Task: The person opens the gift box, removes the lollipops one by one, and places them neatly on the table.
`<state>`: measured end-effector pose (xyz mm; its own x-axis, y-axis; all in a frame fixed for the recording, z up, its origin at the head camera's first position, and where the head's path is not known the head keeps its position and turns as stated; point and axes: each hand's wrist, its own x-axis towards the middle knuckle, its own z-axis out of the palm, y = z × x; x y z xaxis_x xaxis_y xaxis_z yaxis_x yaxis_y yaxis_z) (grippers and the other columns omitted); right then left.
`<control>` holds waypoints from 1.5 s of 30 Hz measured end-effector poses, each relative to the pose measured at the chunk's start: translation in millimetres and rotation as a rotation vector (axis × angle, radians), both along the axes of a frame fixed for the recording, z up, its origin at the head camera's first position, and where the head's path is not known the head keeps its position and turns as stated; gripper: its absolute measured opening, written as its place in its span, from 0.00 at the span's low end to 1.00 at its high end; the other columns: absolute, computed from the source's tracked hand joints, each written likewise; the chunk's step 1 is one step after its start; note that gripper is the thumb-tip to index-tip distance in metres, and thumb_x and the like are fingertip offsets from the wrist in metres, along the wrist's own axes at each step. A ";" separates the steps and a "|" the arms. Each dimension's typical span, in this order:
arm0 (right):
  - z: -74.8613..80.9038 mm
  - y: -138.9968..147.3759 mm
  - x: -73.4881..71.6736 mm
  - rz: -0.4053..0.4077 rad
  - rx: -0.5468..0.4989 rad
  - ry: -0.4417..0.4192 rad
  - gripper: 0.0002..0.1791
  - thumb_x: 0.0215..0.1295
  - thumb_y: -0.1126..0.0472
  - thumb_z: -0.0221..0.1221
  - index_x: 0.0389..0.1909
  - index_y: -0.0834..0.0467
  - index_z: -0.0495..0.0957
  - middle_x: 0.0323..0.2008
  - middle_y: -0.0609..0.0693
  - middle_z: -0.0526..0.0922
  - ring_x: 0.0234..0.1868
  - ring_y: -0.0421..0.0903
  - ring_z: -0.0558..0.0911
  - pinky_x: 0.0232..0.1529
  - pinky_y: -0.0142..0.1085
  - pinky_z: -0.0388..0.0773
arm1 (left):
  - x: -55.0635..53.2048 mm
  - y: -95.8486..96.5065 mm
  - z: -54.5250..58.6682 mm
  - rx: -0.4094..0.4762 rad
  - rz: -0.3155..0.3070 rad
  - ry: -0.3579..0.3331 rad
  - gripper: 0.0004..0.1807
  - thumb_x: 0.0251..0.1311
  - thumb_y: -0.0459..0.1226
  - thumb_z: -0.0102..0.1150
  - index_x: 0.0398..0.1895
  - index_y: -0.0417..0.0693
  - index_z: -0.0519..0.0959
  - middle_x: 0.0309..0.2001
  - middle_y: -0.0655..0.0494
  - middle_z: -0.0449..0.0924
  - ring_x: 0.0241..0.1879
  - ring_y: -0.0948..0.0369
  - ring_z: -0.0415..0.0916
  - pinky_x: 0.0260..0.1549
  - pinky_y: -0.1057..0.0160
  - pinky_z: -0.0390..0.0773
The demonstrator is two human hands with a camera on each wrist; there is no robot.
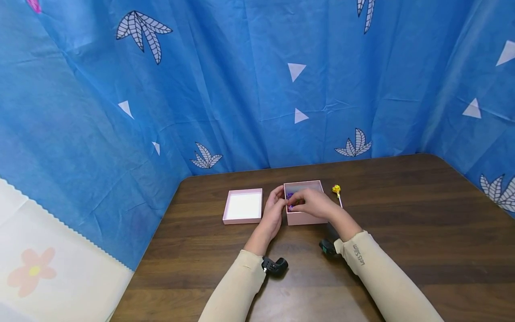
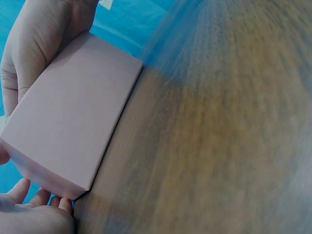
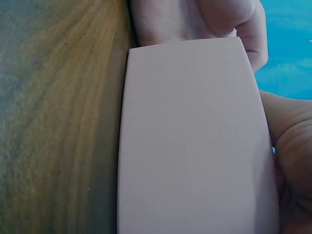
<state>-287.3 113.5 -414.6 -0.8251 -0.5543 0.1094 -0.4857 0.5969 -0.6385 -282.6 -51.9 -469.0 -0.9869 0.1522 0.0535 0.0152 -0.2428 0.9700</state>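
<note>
A pink box (image 1: 306, 218) without its lid stands on the table, with small purple objects (image 1: 289, 196) inside at its left end. My left hand (image 1: 274, 212) is at the box's left side; in the left wrist view its fingertips (image 2: 40, 197) rest along the outer wall. From above, my right hand (image 1: 311, 202) reaches over the front rim into the box, its fingers bent down at the purple objects. Whether those fingertips pinch one is hidden. The right wrist view shows mostly the box's front wall (image 3: 190, 141), with the right hand (image 3: 295, 151) behind its upper edge.
Left of the box lies a square pink lid (image 1: 243, 205), white inside face up. A yellow flower-like piece on a white stick (image 1: 336, 189) lies to the box's right. A blue patterned curtain (image 1: 257, 89) hangs behind the dark wooden table (image 1: 402, 223).
</note>
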 end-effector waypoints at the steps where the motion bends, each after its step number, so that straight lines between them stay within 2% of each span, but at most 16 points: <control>1: -0.2 0.2 0.2 -0.004 0.000 0.000 0.10 0.63 0.64 0.65 0.45 0.58 0.87 0.41 0.51 0.89 0.46 0.48 0.83 0.55 0.48 0.81 | 0.1 0.1 -0.2 -0.001 0.001 0.001 0.32 0.63 0.28 0.44 0.73 0.41 0.58 0.76 0.43 0.57 0.76 0.49 0.52 0.78 0.47 0.49; 12: -3.2 1.1 1.5 -0.026 -0.001 0.039 0.10 0.63 0.61 0.65 0.44 0.56 0.87 0.42 0.50 0.89 0.43 0.45 0.81 0.51 0.45 0.82 | -0.2 1.2 -3.0 -0.007 0.008 0.010 0.32 0.63 0.28 0.44 0.73 0.39 0.58 0.75 0.41 0.57 0.76 0.48 0.53 0.77 0.46 0.50; 15: -3.4 1.2 2.5 -0.037 0.004 0.072 0.10 0.63 0.60 0.66 0.44 0.55 0.87 0.40 0.48 0.89 0.37 0.42 0.79 0.43 0.39 0.81 | -0.8 1.2 -3.2 -0.004 0.010 0.014 0.31 0.64 0.28 0.44 0.72 0.39 0.58 0.75 0.41 0.57 0.76 0.48 0.53 0.77 0.47 0.50; 20: -3.5 1.3 4.2 -0.045 -0.009 0.138 0.10 0.62 0.60 0.67 0.44 0.53 0.87 0.36 0.46 0.88 0.27 0.39 0.72 0.29 0.31 0.70 | -2.0 0.5 -4.6 0.015 0.005 0.010 0.31 0.64 0.27 0.43 0.73 0.38 0.57 0.75 0.40 0.58 0.74 0.48 0.55 0.77 0.48 0.52; 27: -4.2 5.3 5.4 -0.089 -0.093 0.161 0.12 0.63 0.60 0.66 0.47 0.54 0.87 0.44 0.52 0.86 0.29 0.40 0.74 0.30 0.32 0.73 | -1.2 0.1 -5.6 0.011 0.006 0.015 0.32 0.64 0.28 0.45 0.73 0.38 0.56 0.76 0.40 0.56 0.75 0.49 0.54 0.76 0.48 0.53; 31: -2.7 7.4 5.3 -0.132 -0.113 0.175 0.13 0.63 0.59 0.66 0.49 0.52 0.86 0.49 0.52 0.86 0.34 0.43 0.76 0.35 0.34 0.74 | -1.7 0.7 -5.6 0.015 0.000 0.014 0.32 0.65 0.28 0.45 0.73 0.39 0.57 0.76 0.41 0.57 0.75 0.49 0.54 0.77 0.48 0.53; 34: -0.6 8.2 6.0 -0.166 -0.135 0.179 0.15 0.63 0.58 0.66 0.51 0.50 0.86 0.47 0.49 0.86 0.35 0.44 0.75 0.35 0.34 0.74 | -2.3 0.6 -6.1 0.015 -0.003 0.018 0.32 0.65 0.29 0.45 0.74 0.40 0.57 0.75 0.41 0.57 0.75 0.50 0.55 0.77 0.48 0.53; 38: 4.6 10.5 7.5 -0.194 -0.215 0.201 0.15 0.64 0.58 0.66 0.52 0.49 0.85 0.42 0.47 0.85 0.34 0.44 0.74 0.30 0.33 0.72 | -2.2 0.2 -6.0 0.010 -0.005 0.013 0.31 0.66 0.29 0.45 0.74 0.40 0.56 0.75 0.41 0.57 0.75 0.50 0.56 0.77 0.48 0.52; 42: 10.8 16.2 8.2 -0.216 -0.288 0.232 0.14 0.65 0.57 0.64 0.51 0.48 0.86 0.43 0.47 0.84 0.35 0.43 0.73 0.31 0.31 0.71 | -1.8 0.5 -5.8 0.007 0.000 0.008 0.31 0.66 0.29 0.45 0.73 0.40 0.57 0.75 0.41 0.57 0.75 0.49 0.55 0.77 0.48 0.52; 45: 14.9 21.9 8.0 -0.238 -0.329 0.224 0.13 0.66 0.56 0.64 0.51 0.49 0.85 0.44 0.47 0.84 0.36 0.44 0.73 0.32 0.31 0.71 | -2.0 0.8 -5.8 0.011 0.008 0.007 0.31 0.65 0.28 0.45 0.73 0.40 0.58 0.75 0.41 0.57 0.75 0.49 0.54 0.77 0.47 0.52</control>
<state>-279.2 135.4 -399.7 -0.8613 -0.2584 0.4376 -0.5072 0.4915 -0.7079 -284.7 -51.1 -474.8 -0.9876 0.1439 0.0625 0.0243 -0.2535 0.9670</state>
